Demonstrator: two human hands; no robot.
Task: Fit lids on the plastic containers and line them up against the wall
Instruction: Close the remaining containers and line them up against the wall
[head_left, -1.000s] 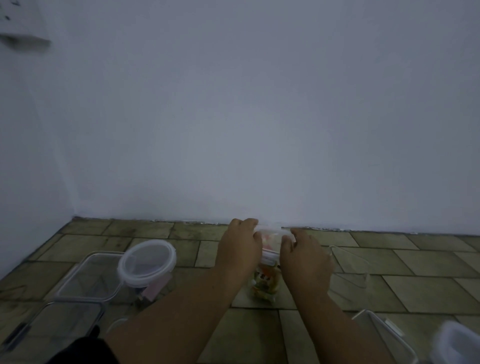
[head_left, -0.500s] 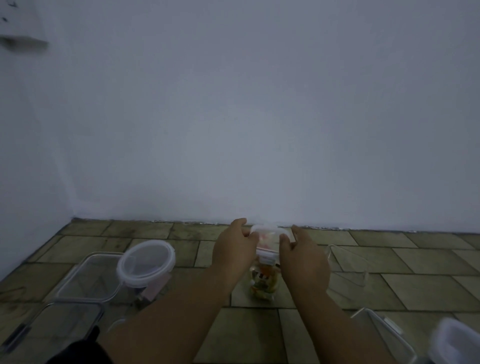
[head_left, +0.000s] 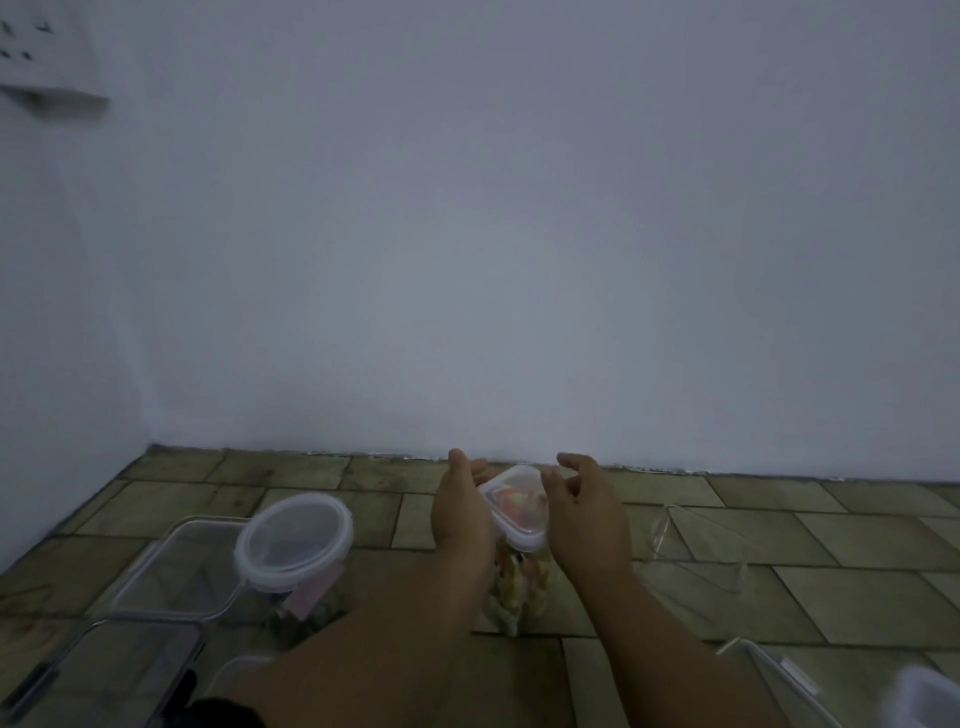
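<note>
A tall clear container (head_left: 519, 592) with orange and yellow contents stands on the tiled floor near the wall (head_left: 519, 286). On top of it sits a square white-rimmed lid (head_left: 519, 506), slightly tilted. My left hand (head_left: 462, 514) cups the lid's left side with fingers spread and the palm against its edge. At the lid's right side is my right hand (head_left: 584, 514), fingers loosely curled and apart, just off the rim. A round container with a white-rimmed lid (head_left: 293, 540) stands to the left.
Two clear rectangular containers (head_left: 176, 571) (head_left: 104, 670) lie at the left. A clear flat lid (head_left: 696, 545) rests on the floor at the right. Another clear container (head_left: 779, 680) and a white lid (head_left: 930, 701) sit at the bottom right. The side wall closes the left.
Both hands were pressing down on the square lid; now their fingers have lifted and spread, and the hands have drawn apart to the lid's sides.
</note>
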